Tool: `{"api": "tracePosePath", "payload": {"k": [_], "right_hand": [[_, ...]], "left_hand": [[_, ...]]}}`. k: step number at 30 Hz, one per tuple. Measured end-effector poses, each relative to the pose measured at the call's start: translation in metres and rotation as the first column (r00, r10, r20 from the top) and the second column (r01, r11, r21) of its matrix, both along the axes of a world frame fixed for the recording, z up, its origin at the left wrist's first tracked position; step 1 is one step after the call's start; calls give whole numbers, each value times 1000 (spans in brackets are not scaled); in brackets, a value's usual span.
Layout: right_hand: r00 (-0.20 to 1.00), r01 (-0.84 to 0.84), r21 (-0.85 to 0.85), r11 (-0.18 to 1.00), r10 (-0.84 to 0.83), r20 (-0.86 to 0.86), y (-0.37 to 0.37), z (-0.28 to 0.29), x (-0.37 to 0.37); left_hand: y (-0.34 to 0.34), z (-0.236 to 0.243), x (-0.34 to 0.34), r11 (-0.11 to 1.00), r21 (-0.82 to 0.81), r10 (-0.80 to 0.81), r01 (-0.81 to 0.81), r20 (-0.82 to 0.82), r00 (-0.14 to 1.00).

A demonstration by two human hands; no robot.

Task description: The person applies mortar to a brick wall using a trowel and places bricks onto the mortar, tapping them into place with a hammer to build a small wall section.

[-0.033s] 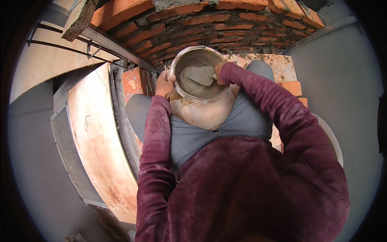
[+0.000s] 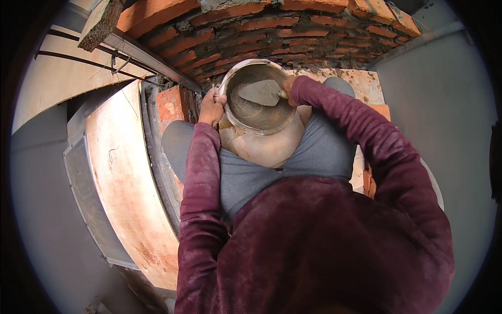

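A round bucket smeared with mortar stands between my knees, tilted so that its mouth faces me. My left hand is closed on its left rim. In my right hand is the handle of a pointing trowel. The trowel's grey blade lies inside the bucket's mouth, pointing left, with mortar-coloured film on it. Streaks of wet mortar coat the bucket's inner wall; how much lies at the bottom is hard to make out.
A brick wall with rough mortar joints rises right ahead. Loose bricks stand at the left, beside a plywood sheet. Metal bars and a timber end jut in at upper left. A grey wall bounds the right.
My right hand and the trowel have shifted slightly away from me, up toward the far side of the bucket. My left hand keeps its hold on the rim.
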State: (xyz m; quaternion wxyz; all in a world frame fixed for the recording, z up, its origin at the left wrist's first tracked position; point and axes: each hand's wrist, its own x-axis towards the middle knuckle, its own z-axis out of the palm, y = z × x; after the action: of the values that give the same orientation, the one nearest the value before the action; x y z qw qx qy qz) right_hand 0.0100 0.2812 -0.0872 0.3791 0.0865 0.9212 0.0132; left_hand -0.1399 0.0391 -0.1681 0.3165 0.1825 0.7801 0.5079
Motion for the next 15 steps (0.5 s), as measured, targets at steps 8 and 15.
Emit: {"api": "tracePosePath", "payload": {"k": [8, 15], "right_hand": [[839, -359, 435, 826, 490, -237, -43, -41, 37], [928, -371, 11, 929, 371, -39, -66, -29, 50]], "left_hand": [[3, 16, 8, 978, 209, -38, 21, 78, 996], [1, 21, 12, 986, 148, 39, -70, 205, 978]]}}
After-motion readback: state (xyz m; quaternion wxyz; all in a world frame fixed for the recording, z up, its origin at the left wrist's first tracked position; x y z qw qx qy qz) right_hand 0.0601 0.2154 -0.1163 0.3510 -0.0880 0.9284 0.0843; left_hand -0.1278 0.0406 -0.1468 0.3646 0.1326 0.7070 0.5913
